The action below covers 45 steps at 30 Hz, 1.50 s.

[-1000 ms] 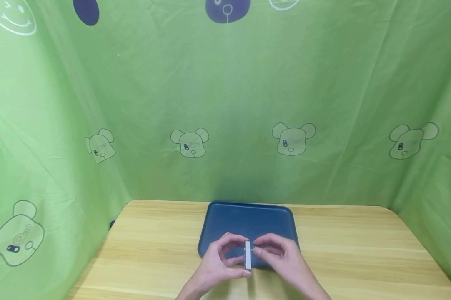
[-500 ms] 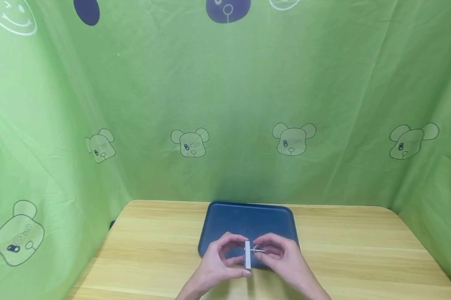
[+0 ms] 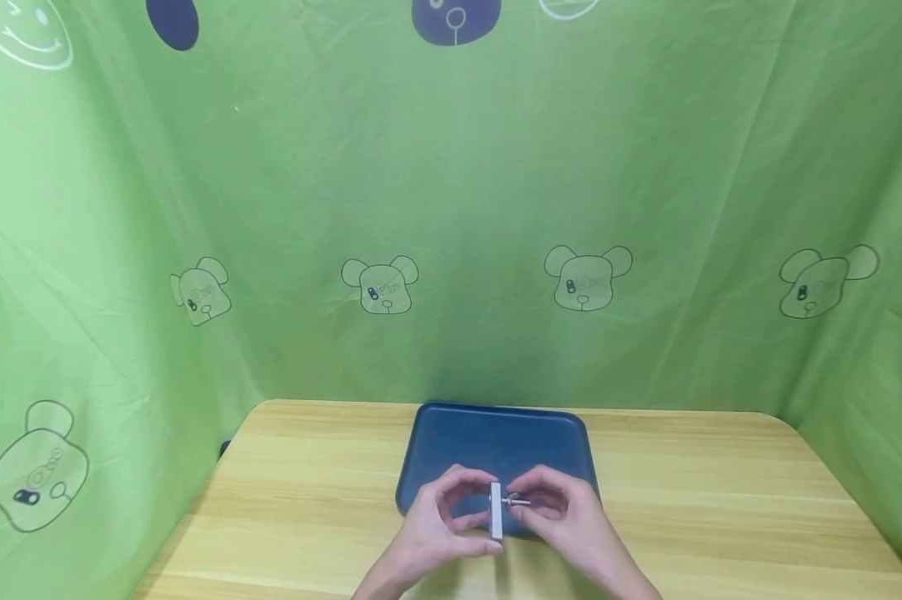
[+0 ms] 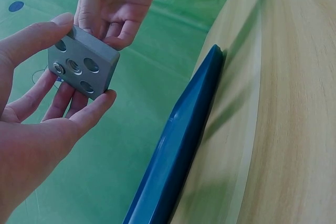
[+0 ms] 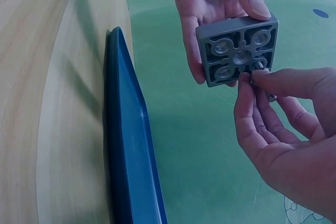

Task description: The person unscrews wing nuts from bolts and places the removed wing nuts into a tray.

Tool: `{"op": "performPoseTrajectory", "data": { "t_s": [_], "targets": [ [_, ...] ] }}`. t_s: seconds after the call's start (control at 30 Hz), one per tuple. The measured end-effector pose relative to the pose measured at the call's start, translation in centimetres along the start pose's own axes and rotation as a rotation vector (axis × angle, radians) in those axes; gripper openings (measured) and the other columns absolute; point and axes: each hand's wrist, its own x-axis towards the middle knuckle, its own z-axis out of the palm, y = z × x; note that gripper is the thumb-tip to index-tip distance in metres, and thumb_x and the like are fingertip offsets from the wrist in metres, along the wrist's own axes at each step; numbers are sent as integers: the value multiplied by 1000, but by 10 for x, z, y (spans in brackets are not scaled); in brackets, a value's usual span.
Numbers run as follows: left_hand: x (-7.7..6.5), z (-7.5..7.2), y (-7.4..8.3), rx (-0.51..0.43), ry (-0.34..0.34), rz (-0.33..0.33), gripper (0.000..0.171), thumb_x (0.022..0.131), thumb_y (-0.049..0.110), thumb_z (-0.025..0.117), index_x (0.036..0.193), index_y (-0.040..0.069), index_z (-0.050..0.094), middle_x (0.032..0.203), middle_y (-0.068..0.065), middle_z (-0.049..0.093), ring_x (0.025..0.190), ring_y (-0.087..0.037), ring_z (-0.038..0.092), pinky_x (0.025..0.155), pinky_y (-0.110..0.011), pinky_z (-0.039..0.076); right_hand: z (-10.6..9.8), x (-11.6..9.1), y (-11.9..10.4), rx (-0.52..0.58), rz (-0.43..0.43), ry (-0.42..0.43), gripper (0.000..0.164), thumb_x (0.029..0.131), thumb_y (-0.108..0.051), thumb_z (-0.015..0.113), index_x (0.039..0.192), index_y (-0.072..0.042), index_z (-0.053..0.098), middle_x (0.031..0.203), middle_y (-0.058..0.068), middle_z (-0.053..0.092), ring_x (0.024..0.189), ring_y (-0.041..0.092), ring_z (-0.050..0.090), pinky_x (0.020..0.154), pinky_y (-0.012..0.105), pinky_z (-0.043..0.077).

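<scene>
My left hand (image 3: 439,517) grips a grey square metal plate (image 3: 496,512) by its edges, held upright above the table. The left wrist view shows several round holes in it, with a screw head (image 4: 59,68) seated in one corner. On the plate's ribbed other side, the threaded screw end (image 5: 258,65) sticks out. My right hand (image 3: 559,512) has its thumb and fingertips at that end. A second slim metal piece with a rounded end (image 5: 271,97), apparently another screw, is held in the right fingers. Whether a nut sits between those fingertips is hidden.
A dark blue tray (image 3: 496,433) lies on the wooden table (image 3: 323,475) behind and beneath the hands. Green printed cloth (image 3: 481,333) surrounds the table at the back and sides.
The right thumb has shifted back from the screw end, and a slim metal piece now shows between the right fingers. The left hand and plate stay in place.
</scene>
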Motion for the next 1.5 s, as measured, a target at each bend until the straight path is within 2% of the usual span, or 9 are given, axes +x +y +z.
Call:
{"op": "performPoseTrajectory", "data": {
  "t_s": [0.17,0.33,0.5,0.7,0.83,0.97,1.2,1.4,1.5],
  "targets": [
    [0,-1,-1,6,-1,4,63,73,-12,82,131,-9,57,133,-22,52,127,-29,56,107,-49,53,0,1,1,-15,-15,14,21,87,1,78,107,-1,70,107,18,71,98,19,73,87,35,65],
    [0,-2,-3,12,1,11,62,73,-12,82,130,-3,59,134,-20,53,127,-28,56,107,-50,54,1,1,1,-50,20,24,19,90,-7,78,107,-5,70,107,13,71,99,19,72,86,34,66],
    [1,-2,-2,18,8,2,62,73,-11,82,130,-3,60,133,-20,53,127,-28,56,107,-49,54,2,2,-1,-44,101,49,16,98,-16,70,106,-2,70,103,13,71,95,18,72,82,37,67],
    [1,1,-1,35,19,-19,62,72,-12,83,129,-3,61,133,-22,51,127,-30,56,107,-48,54,1,3,-2,-33,150,76,21,104,-16,60,101,3,70,97,15,71,87,17,71,73,36,68],
    [1,1,-1,47,27,-30,62,71,-12,83,128,-2,62,132,-21,52,127,-33,55,107,-48,55,0,2,-1,-17,155,63,20,103,-15,62,100,3,70,95,16,73,85,17,72,72,36,68],
    [0,2,-1,57,29,-32,62,71,-11,84,129,-6,60,130,-21,52,127,-33,55,106,-47,55,0,2,0,5,148,50,19,101,-12,64,101,6,69,95,18,73,84,18,73,73,37,68],
    [0,2,-2,42,17,-24,62,72,-12,83,129,-5,60,132,-23,50,130,-45,50,107,-48,54,-2,2,0,22,143,19,23,101,-12,65,106,10,67,100,20,73,87,19,74,76,37,68],
    [0,0,-2,40,13,-9,62,72,-12,83,130,-5,59,132,-22,50,127,-32,55,107,-48,54,-2,1,-2,51,164,4,24,99,-12,67,110,10,69,106,23,72,92,19,75,84,33,66],
    [0,-1,-3,39,11,-8,62,73,-12,83,130,-5,59,133,-22,50,127,-29,56,107,-49,54,-2,1,-3,33,167,13,24,97,-13,71,111,7,70,109,21,72,96,17,74,86,30,65]
  ]
}}
